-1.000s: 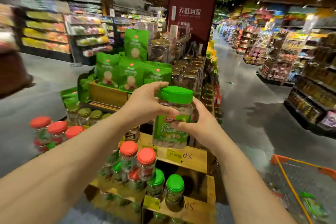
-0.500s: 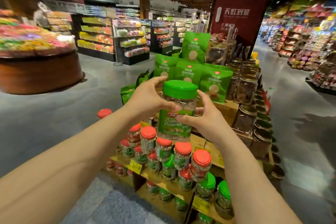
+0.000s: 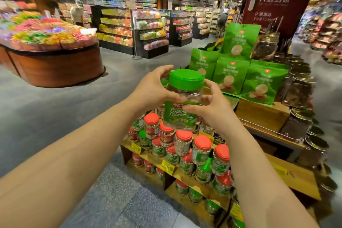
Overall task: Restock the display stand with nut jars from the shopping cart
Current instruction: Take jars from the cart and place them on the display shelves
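Above stocked shelves (image 3: 185, 170), hands grip a pistachio jar (image 3: 182, 102).

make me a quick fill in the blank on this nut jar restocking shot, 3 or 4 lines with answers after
1. The pistachio jar gripped by the left hand and right hand has a ____ lid.
2. Most jars on the display stand below the held jar have ____ lids.
3. The word printed on the held jar's label is ____.
4. The snack pouches standing behind the held jar are ____ in colour.

Missing words: green; red; Pistachios; green
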Demonstrator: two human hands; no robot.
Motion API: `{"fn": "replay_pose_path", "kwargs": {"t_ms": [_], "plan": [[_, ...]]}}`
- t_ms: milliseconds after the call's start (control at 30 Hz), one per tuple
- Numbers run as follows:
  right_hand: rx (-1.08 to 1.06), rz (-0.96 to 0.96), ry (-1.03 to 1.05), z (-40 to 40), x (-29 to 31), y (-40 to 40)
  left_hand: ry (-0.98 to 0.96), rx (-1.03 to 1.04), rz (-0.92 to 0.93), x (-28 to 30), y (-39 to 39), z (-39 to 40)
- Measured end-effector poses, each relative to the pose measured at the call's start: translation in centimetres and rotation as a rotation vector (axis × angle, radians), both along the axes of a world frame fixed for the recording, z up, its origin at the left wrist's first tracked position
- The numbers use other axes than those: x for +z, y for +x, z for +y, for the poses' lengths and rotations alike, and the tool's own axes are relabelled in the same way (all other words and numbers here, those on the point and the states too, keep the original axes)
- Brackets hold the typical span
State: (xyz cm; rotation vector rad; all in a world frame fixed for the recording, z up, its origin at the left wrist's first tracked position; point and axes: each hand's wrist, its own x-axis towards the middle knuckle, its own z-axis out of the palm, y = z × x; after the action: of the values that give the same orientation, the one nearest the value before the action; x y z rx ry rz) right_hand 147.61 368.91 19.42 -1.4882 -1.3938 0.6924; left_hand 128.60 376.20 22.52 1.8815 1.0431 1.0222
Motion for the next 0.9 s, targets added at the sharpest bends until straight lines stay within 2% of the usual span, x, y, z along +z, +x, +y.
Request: {"fn": "replay_pose_path", "kwargs": {"t_ms": [500,700,900], "plan": [[-0.009,0.028,0.051,21.0,0.1,0.4,0.052,0.034,-0.014,-0.1,0.4,20.1],[-0.026,-0.023,0.059,29.5,0.4,1.5,0.062,0.028,-0.009,-0.4,1.6,28.9],[-0.06,-0.015,0.0,36.7,-1.2,1.3,-0.021,0.048,-0.005,-2.8,1.6,36.8]]}}
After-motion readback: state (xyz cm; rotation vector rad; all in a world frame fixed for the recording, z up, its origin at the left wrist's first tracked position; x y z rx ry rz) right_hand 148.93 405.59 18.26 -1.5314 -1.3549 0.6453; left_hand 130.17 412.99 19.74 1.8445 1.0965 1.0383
